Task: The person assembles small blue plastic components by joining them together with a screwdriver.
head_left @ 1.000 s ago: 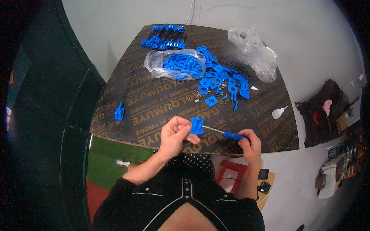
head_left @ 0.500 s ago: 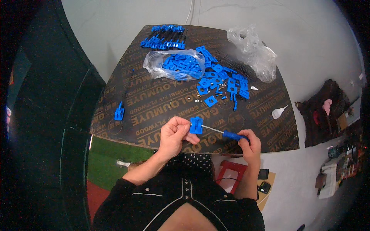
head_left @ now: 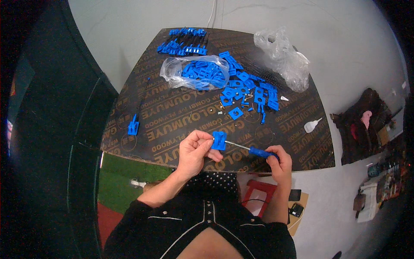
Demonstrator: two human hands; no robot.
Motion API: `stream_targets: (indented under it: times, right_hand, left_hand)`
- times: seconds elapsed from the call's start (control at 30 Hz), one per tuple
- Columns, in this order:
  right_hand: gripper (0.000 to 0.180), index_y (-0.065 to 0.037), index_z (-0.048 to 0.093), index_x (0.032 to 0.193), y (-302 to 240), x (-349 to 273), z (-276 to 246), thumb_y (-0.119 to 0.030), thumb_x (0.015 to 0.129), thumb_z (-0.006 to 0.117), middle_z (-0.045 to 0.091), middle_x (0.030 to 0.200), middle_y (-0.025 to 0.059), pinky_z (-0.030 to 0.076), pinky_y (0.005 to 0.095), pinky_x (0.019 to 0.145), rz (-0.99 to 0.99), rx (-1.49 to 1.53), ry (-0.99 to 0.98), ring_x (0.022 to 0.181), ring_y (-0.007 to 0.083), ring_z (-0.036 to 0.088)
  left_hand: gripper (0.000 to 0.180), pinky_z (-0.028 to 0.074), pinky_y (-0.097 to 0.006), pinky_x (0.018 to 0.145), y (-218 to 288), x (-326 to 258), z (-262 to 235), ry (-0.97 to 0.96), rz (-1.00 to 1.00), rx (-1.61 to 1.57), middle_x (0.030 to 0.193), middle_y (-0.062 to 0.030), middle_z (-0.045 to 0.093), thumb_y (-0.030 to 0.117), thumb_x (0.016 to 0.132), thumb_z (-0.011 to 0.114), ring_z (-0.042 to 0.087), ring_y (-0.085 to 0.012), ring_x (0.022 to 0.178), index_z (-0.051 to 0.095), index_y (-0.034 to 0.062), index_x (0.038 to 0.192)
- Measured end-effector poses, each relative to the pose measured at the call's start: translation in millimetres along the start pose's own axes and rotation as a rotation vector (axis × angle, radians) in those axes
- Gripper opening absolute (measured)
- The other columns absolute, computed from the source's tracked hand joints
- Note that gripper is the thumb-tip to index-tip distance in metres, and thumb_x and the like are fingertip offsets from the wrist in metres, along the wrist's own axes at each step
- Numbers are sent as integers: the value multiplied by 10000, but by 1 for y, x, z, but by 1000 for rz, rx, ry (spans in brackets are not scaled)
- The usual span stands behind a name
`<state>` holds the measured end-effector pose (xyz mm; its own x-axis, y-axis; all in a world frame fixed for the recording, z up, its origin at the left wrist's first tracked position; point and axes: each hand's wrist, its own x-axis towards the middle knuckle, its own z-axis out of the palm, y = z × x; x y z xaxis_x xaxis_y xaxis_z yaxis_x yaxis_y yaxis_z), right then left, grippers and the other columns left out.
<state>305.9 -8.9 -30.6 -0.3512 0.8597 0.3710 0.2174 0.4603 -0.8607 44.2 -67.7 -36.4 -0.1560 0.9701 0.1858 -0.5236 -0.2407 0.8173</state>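
Observation:
Near the table's front edge, my left hand [head_left: 196,151] is closed on a small blue plastic bracket [head_left: 219,140], pinching its left side between thumb and fingers. My right hand [head_left: 280,162] grips the blue handle of a screwdriver [head_left: 260,152]. The metal shaft runs leftward and its tip meets the right side of the bracket; whether it sits in a screw head is too small to tell. Beyond my hands lie loose blue square plates [head_left: 236,113] with round holes, and several small screws and nuts [head_left: 221,113].
A clear bag of blue parts [head_left: 172,73] lies farther back, behind it rows of blue-and-black assemblies [head_left: 183,43]. One blue assembly [head_left: 133,127] rests at the left. A crumpled plastic bag [head_left: 282,60] stands back right; a white squeeze bottle [head_left: 312,125] lies near the table's right edge.

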Motion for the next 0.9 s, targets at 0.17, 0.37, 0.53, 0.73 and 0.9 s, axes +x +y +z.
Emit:
stream_targets:
  times: [0.17,0.37,0.53,0.73,0.9]
  right_hand:
    - [163,-10,587,918,0,0,0,-139,821,565,539,688,43,386,260,548,8,13,-5,598,122,507]
    - [167,-11,588,911,-2,0,1,-146,816,565,550,706,54,390,267,559,9,4,3,607,141,522]
    - [179,-11,589,910,-2,0,1,-160,814,563,550,706,62,388,273,555,-16,-10,9,600,153,523]
    - [194,-11,587,914,-2,0,1,-179,822,557,546,700,57,385,269,553,7,12,6,599,141,516]
    - [203,-11,587,916,-2,0,1,-188,820,561,543,694,51,384,268,551,6,5,-3,595,135,507]
  left_hand:
    - [106,564,-302,529,1,-1,0,13,-10,-5,791,-162,620,54,921,506,664,-245,641,484,-30,982]
    - [112,563,-301,531,2,0,1,10,-33,-23,798,-163,619,80,931,500,663,-244,642,485,-24,972]
    - [117,564,-301,532,0,0,-2,4,-22,-9,794,-164,621,83,930,503,664,-245,643,482,-24,971]
    - [112,566,-302,531,1,0,0,18,-28,-17,786,-168,621,78,929,501,664,-246,640,484,-25,972]
    - [112,567,-303,533,2,0,1,17,-25,-29,785,-168,622,71,926,505,665,-247,642,483,-27,976]
